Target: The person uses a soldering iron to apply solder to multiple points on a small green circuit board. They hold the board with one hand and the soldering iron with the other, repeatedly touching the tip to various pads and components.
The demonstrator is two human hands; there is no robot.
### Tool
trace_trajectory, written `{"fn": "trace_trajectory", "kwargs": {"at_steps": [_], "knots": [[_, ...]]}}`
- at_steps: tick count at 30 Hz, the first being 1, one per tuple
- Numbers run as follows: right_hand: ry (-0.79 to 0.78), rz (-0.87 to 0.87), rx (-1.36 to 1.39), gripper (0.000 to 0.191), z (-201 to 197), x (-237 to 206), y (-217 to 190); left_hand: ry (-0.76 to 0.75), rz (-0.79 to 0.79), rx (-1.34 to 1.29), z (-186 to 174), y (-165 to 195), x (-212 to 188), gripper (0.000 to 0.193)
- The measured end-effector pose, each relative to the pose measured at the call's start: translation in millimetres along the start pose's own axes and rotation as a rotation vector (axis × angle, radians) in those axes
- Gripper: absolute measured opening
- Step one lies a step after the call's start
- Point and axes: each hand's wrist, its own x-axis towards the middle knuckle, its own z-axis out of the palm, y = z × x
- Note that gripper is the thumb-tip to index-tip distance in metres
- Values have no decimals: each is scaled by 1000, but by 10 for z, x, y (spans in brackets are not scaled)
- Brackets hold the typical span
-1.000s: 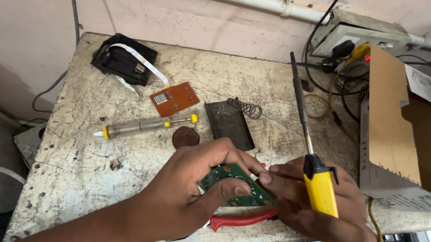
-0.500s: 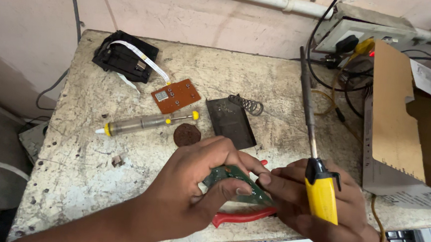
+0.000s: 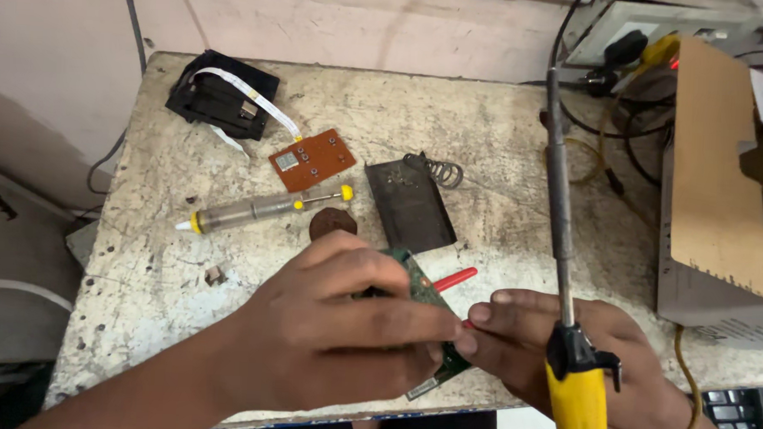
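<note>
I count two circuit boards: one green board (image 3: 430, 291) mid-frame, one orange-brown board (image 3: 312, 159) upper left. One yellow-handled soldering iron (image 3: 562, 250) at right, one clear syringe-shaped pump (image 3: 260, 207).

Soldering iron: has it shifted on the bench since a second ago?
Cannot tell for sure. The soldering iron keeps nearly the same place beside the dark metal stand, tip away from the person, held in the right hand; the small shift could be the camera moving.

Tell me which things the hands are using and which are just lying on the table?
In use:
left hand on the green circuit board
right hand holding the yellow-handled soldering iron

Lying about:
desoldering pump
orange circuit board
dark metal stand with spring
black part with white ribbon cable
red-handled tool, partly under the board
cardboard box
</note>
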Motion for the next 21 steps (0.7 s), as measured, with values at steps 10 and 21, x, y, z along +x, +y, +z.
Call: {"fn": "trace_trajectory", "kwargs": {"at_steps": [10,21], "knots": [[-13,106,-68,53,-26,-87,-111,52,198,286,46,71,-12,16],[54,47,-232,27,-5,-52,-164,94,315,490,80,47,-97,14]]}}
